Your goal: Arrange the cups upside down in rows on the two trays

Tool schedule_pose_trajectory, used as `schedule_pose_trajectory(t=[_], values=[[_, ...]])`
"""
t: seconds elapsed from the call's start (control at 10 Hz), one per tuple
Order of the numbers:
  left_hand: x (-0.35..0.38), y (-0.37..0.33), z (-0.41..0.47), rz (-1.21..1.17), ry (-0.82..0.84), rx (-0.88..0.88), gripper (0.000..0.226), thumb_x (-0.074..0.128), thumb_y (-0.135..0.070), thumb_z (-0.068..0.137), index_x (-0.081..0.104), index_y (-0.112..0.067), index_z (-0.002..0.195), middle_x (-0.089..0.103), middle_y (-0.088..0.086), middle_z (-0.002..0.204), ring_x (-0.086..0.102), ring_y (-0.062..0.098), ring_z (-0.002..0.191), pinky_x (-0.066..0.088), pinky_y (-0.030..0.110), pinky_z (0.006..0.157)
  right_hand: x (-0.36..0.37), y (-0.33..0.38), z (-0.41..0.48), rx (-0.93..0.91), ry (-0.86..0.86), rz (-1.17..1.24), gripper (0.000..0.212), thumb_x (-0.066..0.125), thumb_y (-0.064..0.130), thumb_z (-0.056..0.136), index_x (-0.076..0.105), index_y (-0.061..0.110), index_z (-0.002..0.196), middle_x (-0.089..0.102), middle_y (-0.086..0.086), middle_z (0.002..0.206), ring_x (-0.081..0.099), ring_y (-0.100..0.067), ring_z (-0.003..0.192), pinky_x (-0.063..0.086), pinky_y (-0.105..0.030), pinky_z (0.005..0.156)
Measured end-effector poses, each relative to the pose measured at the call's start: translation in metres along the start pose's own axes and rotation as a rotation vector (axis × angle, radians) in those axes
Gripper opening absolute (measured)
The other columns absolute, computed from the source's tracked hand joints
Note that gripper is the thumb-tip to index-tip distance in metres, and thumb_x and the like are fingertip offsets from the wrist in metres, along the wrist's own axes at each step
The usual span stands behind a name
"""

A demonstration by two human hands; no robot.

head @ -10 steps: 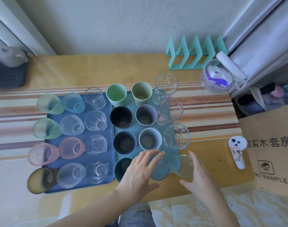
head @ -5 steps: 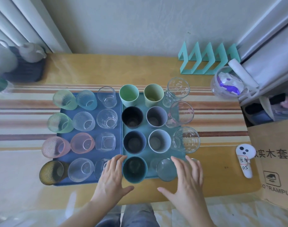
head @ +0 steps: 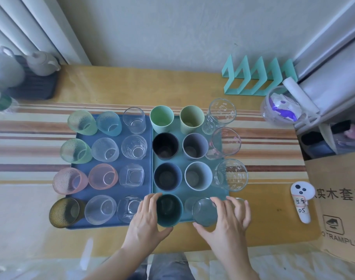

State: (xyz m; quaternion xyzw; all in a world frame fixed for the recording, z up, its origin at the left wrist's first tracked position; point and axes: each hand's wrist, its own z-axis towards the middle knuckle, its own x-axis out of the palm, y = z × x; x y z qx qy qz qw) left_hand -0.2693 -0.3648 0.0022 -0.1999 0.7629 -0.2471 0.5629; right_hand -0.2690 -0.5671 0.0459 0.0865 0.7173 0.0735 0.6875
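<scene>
Two trays lie side by side on the table: a dark blue tray (head: 114,163) on the left and a teal tray (head: 219,194) on the right. Both carry rows of several cups, glass and coloured plastic. My left hand (head: 146,223) wraps around the dark teal cup (head: 169,210) at the near edge of the teal tray. My right hand (head: 227,221) curls around a clear glass (head: 204,212) next to it. Another clear glass (head: 239,201) is partly hidden behind my right fingers.
A white controller (head: 301,201) lies right of the trays, beside a cardboard box (head: 340,203). A teal rack (head: 257,77) and a clear plastic container (head: 281,106) stand at the back right. Grey teapots on a dark mat (head: 34,85) sit at the back left.
My left hand has moved left from the clear glass onto the dark teal cup. My right hand has shifted left onto the clear glass. The view has risen slightly.
</scene>
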Motion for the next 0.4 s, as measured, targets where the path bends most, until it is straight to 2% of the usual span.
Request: schedule_pose_trajectory(t=[0.1, 0.2, 0.3, 0.4], values=[[0.0, 0.002, -0.001, 0.001, 0.003, 0.007, 0.085, 0.071, -0.049, 0.057, 0.031, -0.023, 0.127, 0.043, -0.005, 0.121, 0.048, 0.016, 0.106, 0.044, 0.024, 0.088, 0.0, 0.0, -0.001, 0.006, 0.027, 0.011, 0.069, 0.072, 0.058, 0.053, 0.058, 0.018, 0.106, 0.062, 0.004, 0.093, 0.043, -0.023, 0.114, 0.005, -0.043, 0.113], [-0.006, 0.001, -0.002, 0.017, -0.01, -0.002, 0.091, 0.066, -0.062, 0.053, 0.034, -0.021, 0.127, 0.042, -0.004, 0.12, 0.041, 0.014, 0.105, 0.043, 0.023, 0.087, -0.003, 0.0, -0.001, 0.011, 0.027, 0.036, 0.083, 0.059, 0.073, 0.054, 0.058, 0.015, 0.113, 0.061, 0.002, 0.108, 0.042, -0.023, 0.116, 0.007, -0.041, 0.113], [-0.02, 0.0, -0.004, -0.023, -0.127, 0.052, 0.076, 0.064, -0.062, 0.063, 0.042, -0.019, 0.122, 0.044, -0.005, 0.116, 0.043, 0.012, 0.103, 0.036, 0.02, 0.089, -0.011, 0.004, 0.004, 0.018, -0.054, 0.16, 0.079, 0.051, 0.075, 0.064, 0.057, 0.016, 0.116, 0.059, 0.002, 0.114, 0.043, -0.022, 0.115, 0.013, -0.038, 0.109], [-0.045, -0.004, 0.0, -0.107, -0.238, 0.076, 0.055, 0.061, -0.051, 0.075, 0.045, -0.019, 0.118, 0.045, -0.007, 0.113, 0.047, 0.012, 0.103, 0.036, 0.019, 0.09, -0.022, 0.015, 0.018, 0.013, -0.08, 0.313, 0.06, 0.051, 0.065, 0.073, 0.055, 0.022, 0.116, 0.056, 0.007, 0.116, 0.041, -0.018, 0.115, 0.021, -0.032, 0.101]])
